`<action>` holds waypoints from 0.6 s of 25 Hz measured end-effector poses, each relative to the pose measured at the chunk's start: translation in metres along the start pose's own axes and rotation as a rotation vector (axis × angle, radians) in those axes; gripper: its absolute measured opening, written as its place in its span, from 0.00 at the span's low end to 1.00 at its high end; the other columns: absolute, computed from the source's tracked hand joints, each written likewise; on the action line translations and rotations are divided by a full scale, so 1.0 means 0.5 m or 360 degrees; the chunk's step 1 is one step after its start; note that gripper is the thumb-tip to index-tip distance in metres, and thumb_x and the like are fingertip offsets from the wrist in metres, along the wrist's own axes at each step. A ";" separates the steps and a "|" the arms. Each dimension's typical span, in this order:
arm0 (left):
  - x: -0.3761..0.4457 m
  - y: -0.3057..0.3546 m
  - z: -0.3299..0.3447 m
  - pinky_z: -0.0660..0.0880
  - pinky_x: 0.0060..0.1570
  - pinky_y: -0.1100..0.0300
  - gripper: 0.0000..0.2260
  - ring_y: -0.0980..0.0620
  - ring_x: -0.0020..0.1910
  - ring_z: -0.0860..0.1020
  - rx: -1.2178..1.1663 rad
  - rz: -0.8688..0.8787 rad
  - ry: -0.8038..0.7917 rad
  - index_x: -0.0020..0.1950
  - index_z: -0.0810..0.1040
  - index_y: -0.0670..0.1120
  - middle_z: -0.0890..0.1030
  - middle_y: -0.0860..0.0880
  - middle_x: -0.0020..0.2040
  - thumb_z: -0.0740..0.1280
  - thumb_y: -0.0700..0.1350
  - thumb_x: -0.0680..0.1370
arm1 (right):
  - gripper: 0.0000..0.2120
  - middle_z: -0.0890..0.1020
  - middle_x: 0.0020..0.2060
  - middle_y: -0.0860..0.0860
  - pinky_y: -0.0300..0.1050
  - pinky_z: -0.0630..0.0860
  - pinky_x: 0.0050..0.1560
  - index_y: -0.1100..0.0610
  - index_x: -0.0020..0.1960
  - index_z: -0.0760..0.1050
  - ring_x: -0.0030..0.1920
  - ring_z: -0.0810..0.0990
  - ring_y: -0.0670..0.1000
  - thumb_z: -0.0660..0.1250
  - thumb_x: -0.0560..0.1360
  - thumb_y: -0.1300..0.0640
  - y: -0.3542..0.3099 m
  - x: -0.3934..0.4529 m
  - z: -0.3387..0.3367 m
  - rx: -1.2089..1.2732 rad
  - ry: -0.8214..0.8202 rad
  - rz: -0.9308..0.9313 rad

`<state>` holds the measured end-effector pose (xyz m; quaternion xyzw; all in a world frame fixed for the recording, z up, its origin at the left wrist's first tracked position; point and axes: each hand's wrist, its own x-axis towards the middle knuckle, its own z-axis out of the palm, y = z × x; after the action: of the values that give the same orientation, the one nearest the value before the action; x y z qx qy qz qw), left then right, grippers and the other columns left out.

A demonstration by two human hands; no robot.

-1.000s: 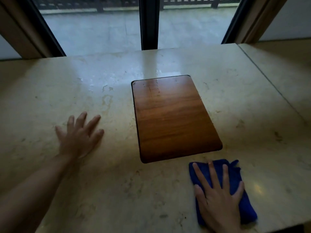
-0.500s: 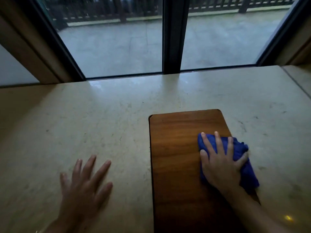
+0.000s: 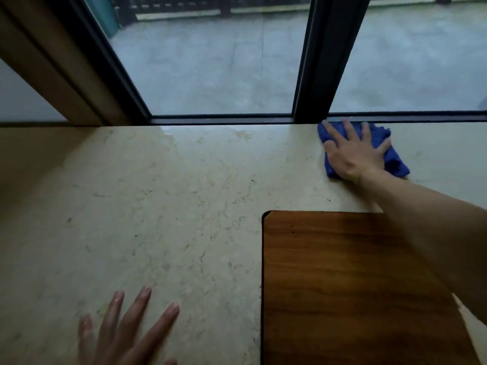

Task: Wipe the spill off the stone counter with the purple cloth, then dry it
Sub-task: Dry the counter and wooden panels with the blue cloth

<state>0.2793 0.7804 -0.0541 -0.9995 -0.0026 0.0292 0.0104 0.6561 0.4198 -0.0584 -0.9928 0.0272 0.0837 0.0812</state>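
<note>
The right hand lay spread flat on the purple cloth, which looked blue in this light, pressing it to the surface at the far edge, hard against the window track and right of the dark window post. No grip had closed on the cloth; the palm and open fingers only pinned it. The left hand rested released and empty near the near edge, fingers splayed, seemingly as a brace for the long reach. A wooden board sat on the surface at the near right, under the outstretched forearm.

A pale wet-looking sheen lay along the far edge, left of the post. To wipe well, the cloth probably needed steady, even downward pressure, drawn along the track in overlapping passes toward that sheen, so the liquid was not pushed into the window groove. Whether the cloth was already soaked could not be told.
</note>
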 end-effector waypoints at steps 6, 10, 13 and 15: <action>-0.009 -0.023 0.022 0.58 0.63 0.25 0.29 0.35 0.72 0.67 -0.0047 0.0060 0.0057 0.70 0.70 0.62 0.72 0.43 0.73 0.50 0.73 0.74 | 0.25 0.50 0.80 0.43 0.77 0.37 0.69 0.30 0.76 0.47 0.79 0.44 0.58 0.38 0.79 0.38 -0.041 0.087 0.005 -0.0033 -0.0023 -0.0115; -0.019 -0.019 0.019 0.56 0.65 0.25 0.30 0.35 0.74 0.64 -0.0124 0.0041 -0.0001 0.72 0.68 0.62 0.68 0.45 0.76 0.50 0.72 0.75 | 0.24 0.45 0.80 0.41 0.78 0.38 0.69 0.29 0.76 0.44 0.79 0.41 0.56 0.41 0.81 0.40 -0.052 0.036 0.010 -0.0055 -0.0054 -0.0236; -0.016 -0.024 0.018 0.55 0.64 0.24 0.30 0.35 0.75 0.62 -0.0149 0.0024 -0.0051 0.73 0.69 0.61 0.66 0.46 0.77 0.49 0.71 0.76 | 0.25 0.44 0.80 0.42 0.79 0.40 0.67 0.30 0.76 0.43 0.79 0.40 0.55 0.42 0.81 0.41 -0.066 -0.029 0.027 -0.0090 -0.0054 -0.0378; -0.019 -0.022 0.018 0.56 0.63 0.23 0.31 0.34 0.75 0.62 -0.0140 0.0035 -0.0048 0.73 0.69 0.60 0.66 0.45 0.77 0.47 0.71 0.76 | 0.25 0.44 0.80 0.43 0.78 0.39 0.67 0.30 0.76 0.42 0.79 0.40 0.56 0.42 0.81 0.40 -0.063 -0.094 0.036 -0.0110 -0.0036 -0.0425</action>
<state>0.2690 0.7914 -0.0624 -0.9984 0.0071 0.0442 -0.0339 0.6090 0.4556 -0.0629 -0.9888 -0.1090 0.0843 0.0578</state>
